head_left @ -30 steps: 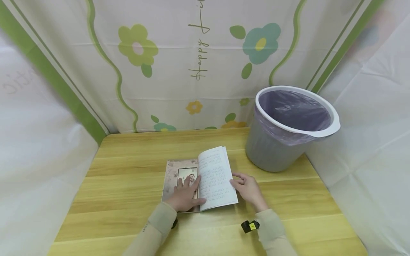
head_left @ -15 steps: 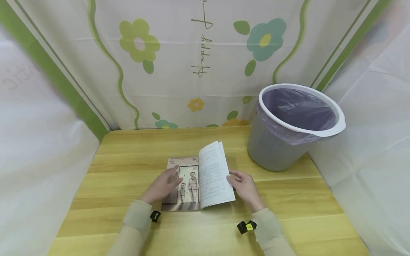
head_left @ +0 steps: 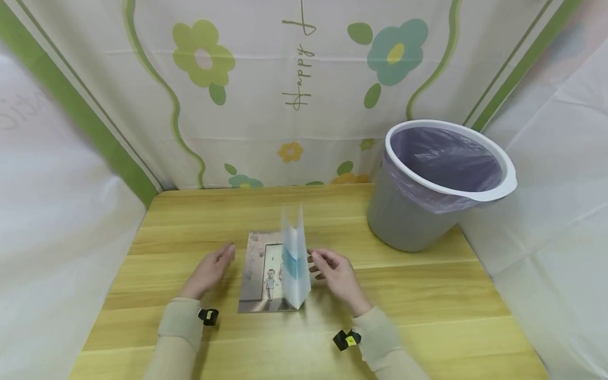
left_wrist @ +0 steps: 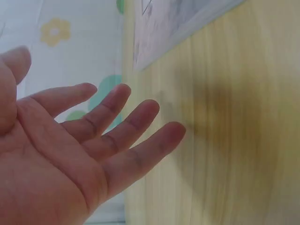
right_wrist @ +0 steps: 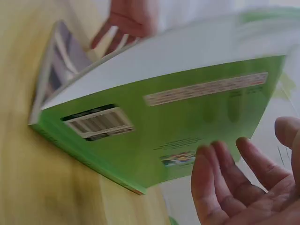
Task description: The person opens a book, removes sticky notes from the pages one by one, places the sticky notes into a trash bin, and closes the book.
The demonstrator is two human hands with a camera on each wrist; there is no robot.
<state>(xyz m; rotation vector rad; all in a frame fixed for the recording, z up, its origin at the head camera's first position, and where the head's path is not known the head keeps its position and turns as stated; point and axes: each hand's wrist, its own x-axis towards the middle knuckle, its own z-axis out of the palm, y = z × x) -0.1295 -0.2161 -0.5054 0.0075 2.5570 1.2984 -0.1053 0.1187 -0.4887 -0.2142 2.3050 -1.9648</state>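
A paperback book (head_left: 296,269) stands partly raised on the table, its pages and back cover upright and blurred. Its left side lies flat, showing a printed picture of a child figure (head_left: 270,284). In the right wrist view the green back cover (right_wrist: 187,108) with a barcode faces my right hand (right_wrist: 248,183). That hand (head_left: 334,277) is just right of the book, its relaxed fingertips right at the cover and nothing gripped. My left hand (head_left: 209,269) hovers left of the book, palm inward. In the left wrist view its fingers (left_wrist: 136,117) are spread and hold nothing.
A grey trash bin (head_left: 404,216) with a purple liner and white rim stands at the table's back right. The wooden table (head_left: 190,216) meets a flowered curtain (head_left: 256,105) at the back. White cloth (head_left: 560,211) hangs along the sides.
The book's pages and back cover have swung left from the right side to upright. My left hand has left the picture page and moved left; my right hand has moved left, no longer holding the pages.
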